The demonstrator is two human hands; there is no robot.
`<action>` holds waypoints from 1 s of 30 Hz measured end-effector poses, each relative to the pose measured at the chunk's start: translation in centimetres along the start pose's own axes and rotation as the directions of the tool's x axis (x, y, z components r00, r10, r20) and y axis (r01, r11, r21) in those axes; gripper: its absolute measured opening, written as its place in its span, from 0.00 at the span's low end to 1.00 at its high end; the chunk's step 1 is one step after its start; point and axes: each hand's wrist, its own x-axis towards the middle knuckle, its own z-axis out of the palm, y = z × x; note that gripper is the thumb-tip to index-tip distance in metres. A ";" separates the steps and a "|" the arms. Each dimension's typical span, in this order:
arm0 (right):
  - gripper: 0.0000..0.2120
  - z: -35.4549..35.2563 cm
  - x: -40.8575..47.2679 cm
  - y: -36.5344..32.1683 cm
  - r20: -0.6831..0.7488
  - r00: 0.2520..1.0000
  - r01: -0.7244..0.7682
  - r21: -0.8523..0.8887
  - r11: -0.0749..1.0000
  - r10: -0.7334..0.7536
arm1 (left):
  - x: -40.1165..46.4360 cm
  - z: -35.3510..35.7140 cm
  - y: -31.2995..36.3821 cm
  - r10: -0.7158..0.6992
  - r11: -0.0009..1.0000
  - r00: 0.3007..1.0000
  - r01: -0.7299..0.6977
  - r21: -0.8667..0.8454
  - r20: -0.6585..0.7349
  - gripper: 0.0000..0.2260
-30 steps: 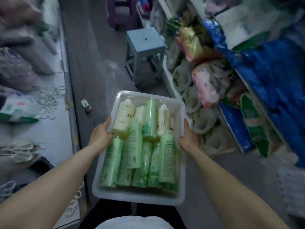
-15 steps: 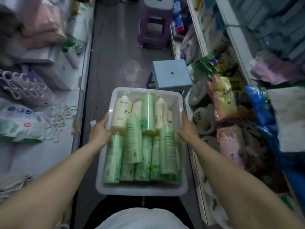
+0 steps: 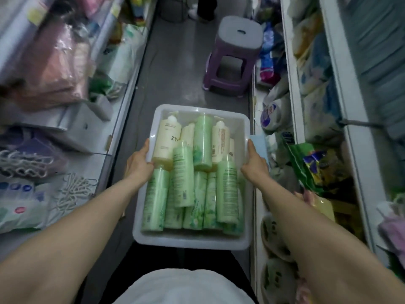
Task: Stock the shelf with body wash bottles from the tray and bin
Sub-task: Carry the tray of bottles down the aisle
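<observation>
Both my hands, left (image 3: pixel 140 161) and right (image 3: pixel 254 164), fingers grasping tray (image 3: pixel 192 240) rims; bottles (image 3: pixel 183 176) piled inside.

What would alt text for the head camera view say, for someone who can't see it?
Two bare hands, left and right, grip the long sides of a white tray piled with green and cream body wash bottles, carried along a narrow shop aisle. A purple stool stands ahead, with packed shelves on both sides.

A white tray (image 3: pixel 144 235) carried green and cream bottles (image 3: pixel 226 194) lying flat, above the grey floor (image 3: pixel 175 73) where a purple stool (image 3: pixel 236 55) stood.
</observation>
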 end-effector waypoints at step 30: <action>0.43 -29.1 65.5 -25.9 -0.092 0.980 -0.163 0.124 0.979 0.175 | 70.9 -5.6 46.2 0.172 0.958 0.979 -0.192 0.214 0.107 0.33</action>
